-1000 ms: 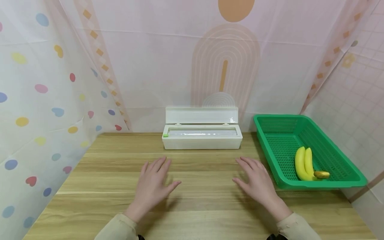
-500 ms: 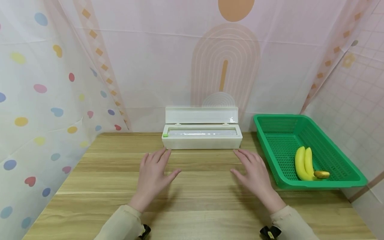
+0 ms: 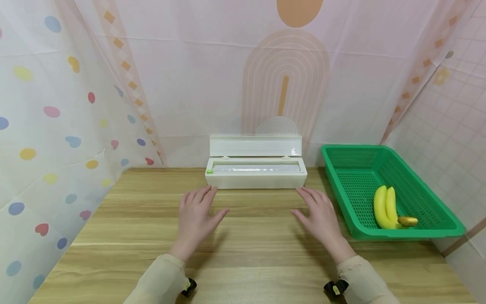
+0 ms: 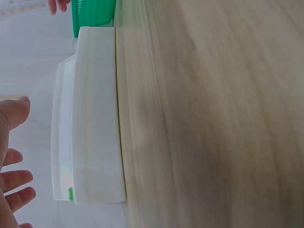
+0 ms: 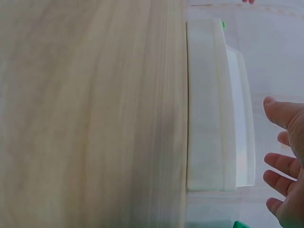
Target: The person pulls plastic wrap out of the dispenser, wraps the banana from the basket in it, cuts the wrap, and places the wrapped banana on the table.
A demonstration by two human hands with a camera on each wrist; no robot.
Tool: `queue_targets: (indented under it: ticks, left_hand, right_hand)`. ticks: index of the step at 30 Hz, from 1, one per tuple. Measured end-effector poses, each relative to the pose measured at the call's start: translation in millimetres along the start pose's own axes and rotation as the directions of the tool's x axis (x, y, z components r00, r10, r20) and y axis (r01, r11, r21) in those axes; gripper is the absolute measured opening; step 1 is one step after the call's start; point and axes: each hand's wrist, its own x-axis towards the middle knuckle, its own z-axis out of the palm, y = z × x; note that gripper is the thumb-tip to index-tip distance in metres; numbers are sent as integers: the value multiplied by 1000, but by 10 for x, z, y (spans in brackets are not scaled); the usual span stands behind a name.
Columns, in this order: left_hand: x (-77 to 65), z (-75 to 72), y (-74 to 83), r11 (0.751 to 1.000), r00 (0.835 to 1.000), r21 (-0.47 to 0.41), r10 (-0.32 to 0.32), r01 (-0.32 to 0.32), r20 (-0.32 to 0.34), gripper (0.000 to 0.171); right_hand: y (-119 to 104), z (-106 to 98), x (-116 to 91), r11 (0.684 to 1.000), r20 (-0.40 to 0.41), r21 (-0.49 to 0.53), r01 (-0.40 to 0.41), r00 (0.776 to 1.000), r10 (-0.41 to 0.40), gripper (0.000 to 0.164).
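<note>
A white cling film dispenser [image 3: 256,181] stands at the back of the table, its lid [image 3: 255,146] raised and clear film showing in the top opening. On its left end sits a small green slider [image 3: 209,171]. My left hand [image 3: 195,216] hovers over the table, palm down, with the thumb spread and the fingertips near the dispenser's front left corner. Mirroring it, my right hand [image 3: 320,215] is held near the front right corner. Neither hand holds anything. In both wrist views a gap appears between fingers and dispenser [image 4: 102,118] [image 5: 206,109].
To the right, a green plastic basket [image 3: 402,233] stands on the wooden table [image 3: 258,245] with yellow bananas [image 3: 381,209] inside. Patterned cloth [image 3: 190,93] hangs behind the table and along both sides.
Both hands have moved forward, toward the dispenser, and more of the sleeves and the black wrist devices has come into view. The dispenser, basket and bananas stay in place.
</note>
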Motion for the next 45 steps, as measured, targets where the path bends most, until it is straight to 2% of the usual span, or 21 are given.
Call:
queue_targets:
  ticks: [7,15,24,31,45]
  left_hand:
    - [63,84,-41,1000,1000,9,-16,16,3,66]
    - [157,149,-86,997,997,24,-74,73,37,66]
    - [262,190,-146,992,992,30,-123,121,39,65]
    - [321,216,-196,990,990,31,-138,137,29,65]
    - [458,263,-241,987,986,10,-160,160,41,65]
  right_hand:
    - [32,41,42,999,30,5,-44,999,43,63]
    - [79,64,98,997,50,3,-71,996,71,64]
    - [122,56,202,997,28,6,-77,997,76,63]
    - [151,44,290,995,25,6,-103,994,102,63]
    - [214,75,439,995,-20,0,-102,995,102,59]
